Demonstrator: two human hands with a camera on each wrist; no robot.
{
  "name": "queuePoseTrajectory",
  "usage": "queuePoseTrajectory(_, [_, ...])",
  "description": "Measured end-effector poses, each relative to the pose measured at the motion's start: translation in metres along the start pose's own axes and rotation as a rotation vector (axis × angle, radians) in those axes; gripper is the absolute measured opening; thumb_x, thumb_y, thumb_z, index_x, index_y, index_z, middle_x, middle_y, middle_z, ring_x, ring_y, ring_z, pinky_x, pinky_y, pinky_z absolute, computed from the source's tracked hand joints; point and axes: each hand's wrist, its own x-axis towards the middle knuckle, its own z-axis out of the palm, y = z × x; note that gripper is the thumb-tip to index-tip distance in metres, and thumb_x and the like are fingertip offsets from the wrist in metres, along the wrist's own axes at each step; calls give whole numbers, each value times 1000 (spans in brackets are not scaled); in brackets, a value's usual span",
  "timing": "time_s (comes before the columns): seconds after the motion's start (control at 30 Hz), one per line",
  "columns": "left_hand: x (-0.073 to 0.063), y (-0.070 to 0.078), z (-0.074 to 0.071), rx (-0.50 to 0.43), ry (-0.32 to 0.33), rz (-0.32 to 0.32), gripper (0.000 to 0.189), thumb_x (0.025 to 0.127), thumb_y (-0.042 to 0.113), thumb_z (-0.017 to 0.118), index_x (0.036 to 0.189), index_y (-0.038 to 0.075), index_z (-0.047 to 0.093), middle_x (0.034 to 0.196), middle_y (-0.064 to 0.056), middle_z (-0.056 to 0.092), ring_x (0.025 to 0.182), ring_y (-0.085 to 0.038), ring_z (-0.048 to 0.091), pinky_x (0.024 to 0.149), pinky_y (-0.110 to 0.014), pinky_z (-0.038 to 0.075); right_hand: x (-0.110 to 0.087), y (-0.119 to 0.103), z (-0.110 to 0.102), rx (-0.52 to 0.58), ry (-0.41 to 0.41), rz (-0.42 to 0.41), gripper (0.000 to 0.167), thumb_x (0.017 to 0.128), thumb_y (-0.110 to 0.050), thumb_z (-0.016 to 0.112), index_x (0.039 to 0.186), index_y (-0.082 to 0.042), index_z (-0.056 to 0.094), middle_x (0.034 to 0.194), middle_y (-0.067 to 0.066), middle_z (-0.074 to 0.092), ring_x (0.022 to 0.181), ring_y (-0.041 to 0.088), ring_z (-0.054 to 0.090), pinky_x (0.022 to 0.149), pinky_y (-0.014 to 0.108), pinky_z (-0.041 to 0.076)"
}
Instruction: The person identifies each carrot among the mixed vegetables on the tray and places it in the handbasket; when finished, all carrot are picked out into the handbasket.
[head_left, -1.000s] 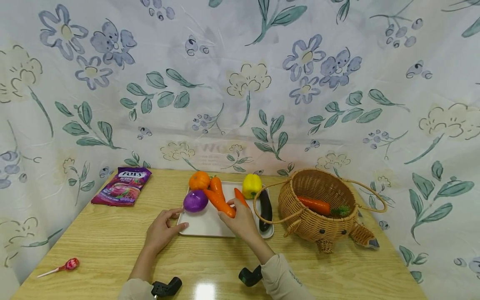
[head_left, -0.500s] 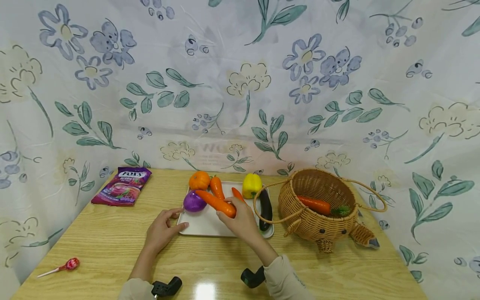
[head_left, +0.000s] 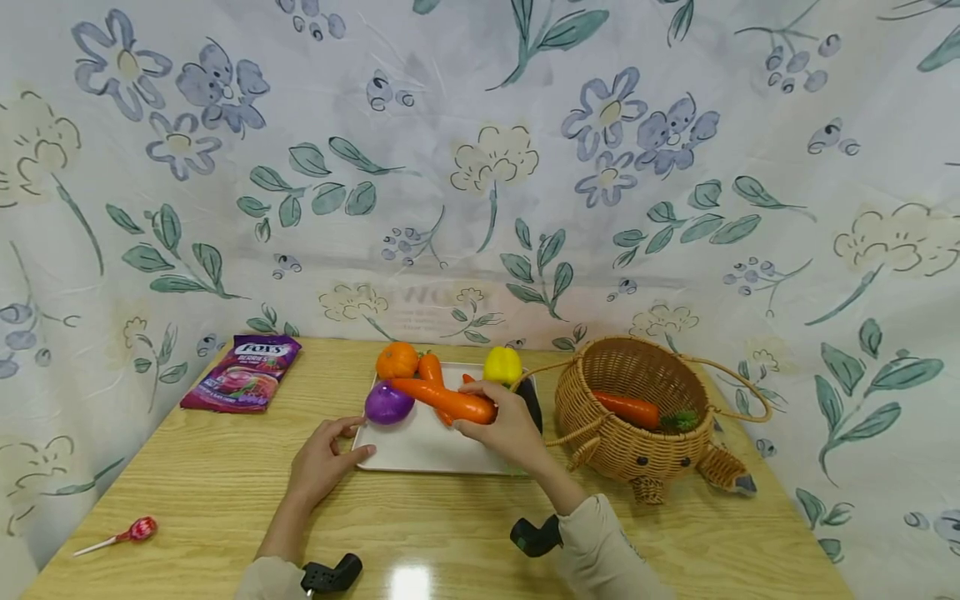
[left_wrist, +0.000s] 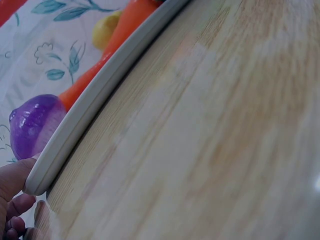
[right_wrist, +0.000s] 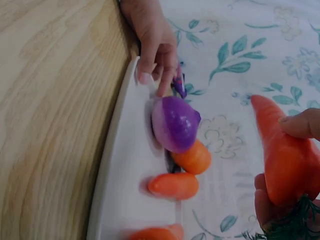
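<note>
My right hand (head_left: 504, 427) grips an orange carrot (head_left: 453, 403) by its thick end, above the white tray (head_left: 408, 454). Its tip points left, and green leaves (right_wrist: 295, 222) show at its base in the right wrist view. At the tray's front left corner my left hand (head_left: 324, 460) holds the rim between thumb and fingers. On the tray lie a purple onion (head_left: 388, 404), a small orange pumpkin-like piece (head_left: 397, 362), another carrot (head_left: 431, 368), a yellow bell pepper (head_left: 502, 365) and a dark eggplant (head_left: 534, 410), partly hidden. Another orange tip (head_left: 468, 379) shows behind my right hand.
Right of the tray stands a wicker basket (head_left: 600, 446) with raised handles and a carrot (head_left: 626, 408) inside. A purple candy bag (head_left: 242, 373) lies at the back left, a red lollipop (head_left: 141, 528) at the front left. A floral cloth (head_left: 420, 208) hangs behind the table.
My right hand has lifted the carrot off the tray's contents and carried it slightly right, its tip now lying more level. The left hand stays on the tray corner.
</note>
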Motion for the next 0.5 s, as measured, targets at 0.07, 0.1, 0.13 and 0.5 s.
queuePoseTrajectory(0.07, [0,0,0,2,1,3,55,83,41,78,131,18,64,110,-7,61,77,-14,44,65,-28,32,0,1,-8,-1,-13,-4,40,82,-13,80,120,-9,67,122,12,64,99,22,57,84,36,47])
queuePoseTrajectory(0.1, [1,1,0,2,2,4,55,83,41,78,131,18,64,111,-7,61,77,-14,44,65,-28,32,0,2,-12,-1,-24,-1,40,83,-13,80,120,-9,67,123,12,64,99,23,57,83,36,48])
queuePoseTrajectory(0.13, [1,1,0,1,1,3,55,83,41,78,131,18,64,111,-7,61,77,-14,44,65,-28,32,-1,1,-16,5,-38,1,40,83,-13,80,121,-9,67,123,12,63,100,23,57,84,35,48])
queuePoseTrajectory(0.5, [1,0,1,3,-9,2,55,84,43,77,132,19,63,112,-7,61,79,-14,45,67,-28,33,-4,0,-53,39,-125,4,42,86,-12,76,126,-7,63,125,16,60,100,25,57,83,34,50])
